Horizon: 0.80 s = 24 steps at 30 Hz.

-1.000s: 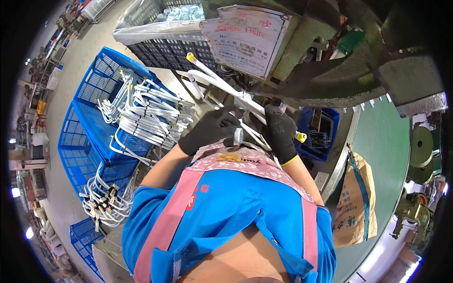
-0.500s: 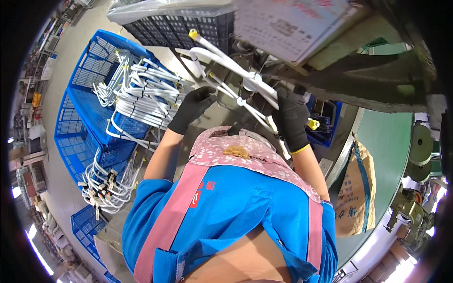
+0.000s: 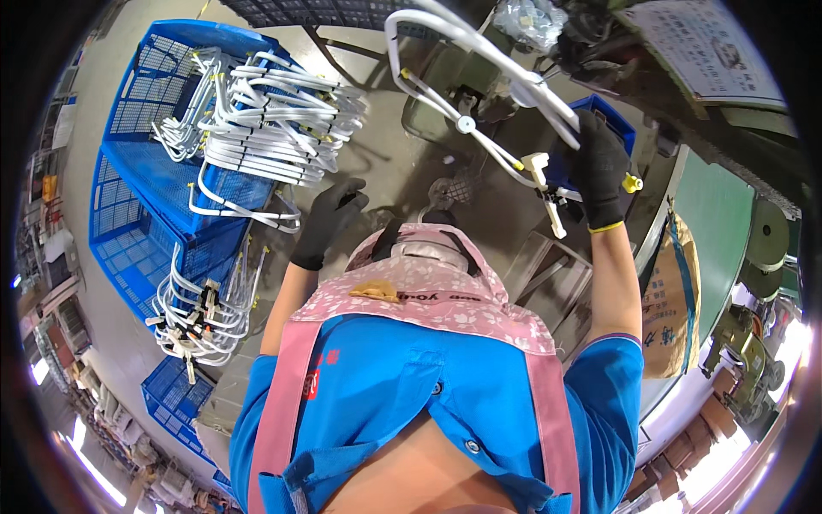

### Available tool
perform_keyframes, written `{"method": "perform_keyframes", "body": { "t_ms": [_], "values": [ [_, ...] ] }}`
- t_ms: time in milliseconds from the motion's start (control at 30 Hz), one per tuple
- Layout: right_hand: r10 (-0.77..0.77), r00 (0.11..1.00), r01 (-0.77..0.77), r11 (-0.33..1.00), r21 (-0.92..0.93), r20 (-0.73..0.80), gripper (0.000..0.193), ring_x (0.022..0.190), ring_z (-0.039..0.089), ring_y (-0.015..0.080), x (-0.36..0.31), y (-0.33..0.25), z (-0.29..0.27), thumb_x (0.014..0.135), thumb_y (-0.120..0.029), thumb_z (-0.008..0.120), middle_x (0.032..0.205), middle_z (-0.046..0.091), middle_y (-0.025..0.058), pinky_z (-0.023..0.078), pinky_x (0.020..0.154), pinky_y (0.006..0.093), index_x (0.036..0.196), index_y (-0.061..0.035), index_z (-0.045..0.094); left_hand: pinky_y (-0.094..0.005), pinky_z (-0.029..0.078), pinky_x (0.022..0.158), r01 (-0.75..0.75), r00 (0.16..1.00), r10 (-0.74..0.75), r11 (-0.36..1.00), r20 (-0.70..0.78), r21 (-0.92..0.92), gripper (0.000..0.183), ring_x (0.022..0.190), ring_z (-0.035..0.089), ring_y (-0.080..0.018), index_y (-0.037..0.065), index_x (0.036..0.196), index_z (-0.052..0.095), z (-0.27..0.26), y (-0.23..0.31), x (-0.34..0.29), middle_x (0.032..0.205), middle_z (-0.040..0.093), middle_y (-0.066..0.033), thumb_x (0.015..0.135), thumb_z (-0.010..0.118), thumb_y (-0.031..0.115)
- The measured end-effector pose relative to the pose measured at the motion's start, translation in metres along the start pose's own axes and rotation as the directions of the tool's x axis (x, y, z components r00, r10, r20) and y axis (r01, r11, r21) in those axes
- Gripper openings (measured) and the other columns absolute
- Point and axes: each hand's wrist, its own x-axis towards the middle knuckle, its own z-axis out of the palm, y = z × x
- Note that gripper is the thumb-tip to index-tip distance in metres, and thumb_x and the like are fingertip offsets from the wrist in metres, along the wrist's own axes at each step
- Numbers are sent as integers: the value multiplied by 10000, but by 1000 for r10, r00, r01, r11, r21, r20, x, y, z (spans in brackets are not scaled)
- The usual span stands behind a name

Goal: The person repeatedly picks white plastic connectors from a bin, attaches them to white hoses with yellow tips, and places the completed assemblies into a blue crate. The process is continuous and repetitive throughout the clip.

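My right hand point(image 3: 602, 167), in a black glove, is closed round a bent white tube assembly point(image 3: 479, 43) on the right. A thick white tube and a thinner one run far and left from the grip. A round white clip point(image 3: 465, 124) sits on the thinner tube. A yellow cap point(image 3: 633, 182) sticks out right of the hand, and a white plastic connector point(image 3: 536, 170) hangs at its left. My left hand point(image 3: 328, 221), also black-gloved, is empty, thumb and fingers apart. It is nearest to the bundled white tubes point(image 3: 282, 120) in the blue crate point(image 3: 128, 94).
A second blue crate point(image 3: 120, 244) holds white tubes with black and white fittings. On the right are a green-topped table point(image 3: 728, 231) and a tan sack point(image 3: 676, 300). A written board point(image 3: 706, 51) and dark machinery stand far right. A black crate point(image 3: 342, 13) is at the far edge.
My right hand has moved to the right and farther out, carrying the white tube assembly. My left hand stays empty, somewhat lower in the picture. The whole view has shifted.
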Motion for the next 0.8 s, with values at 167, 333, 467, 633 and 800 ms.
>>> {"method": "perform_keyframes", "body": {
  "t_ms": [167,333,467,633,800],
  "values": [
    [4,997,-12,995,-101,-81,325,749,632,293,-6,-8,0,688,-212,689,843,628,64,496,620,393,998,-168,601,-294,488,720,30,998,-31,999,57,19,350,798,616,-152,3,1131,599,-16,-40,-13,881,659,-92,852,668,201],
    [69,996,-77,989,-130,-64,290,773,637,326,-12,-10,8,775,-307,667,882,638,91,509,625,406,1010,-149,601,-326,478,690,-90,982,63,985,179,146,272,743,607,-183,7,1040,604,-3,-52,-8,825,642,-124,870,613,218],
    [119,991,-127,981,-145,-62,281,790,639,326,-14,-10,11,770,-286,666,890,644,88,509,639,406,1016,-162,608,-333,481,706,43,964,-46,999,264,19,244,758,619,-227,7,995,598,16,-51,-14,824,640,-138,866,598,214],
    [125,989,-131,988,-78,-78,338,827,642,306,-13,-9,9,719,-245,696,902,656,78,510,693,385,1039,-170,616,-333,487,726,-65,959,50,997,278,44,288,792,632,-222,6,1054,604,38,-56,-13,879,659,-147,853,625,211],
    [-20,990,10,997,-73,-136,417,752,626,319,-7,-5,5,678,-166,690,862,636,70,511,673,387,1086,-161,607,-335,495,750,-2,936,-51,989,348,150,364,819,638,-205,-5,1139,588,70,-47,8,923,669,-150,849,634,211]
  ]
}}
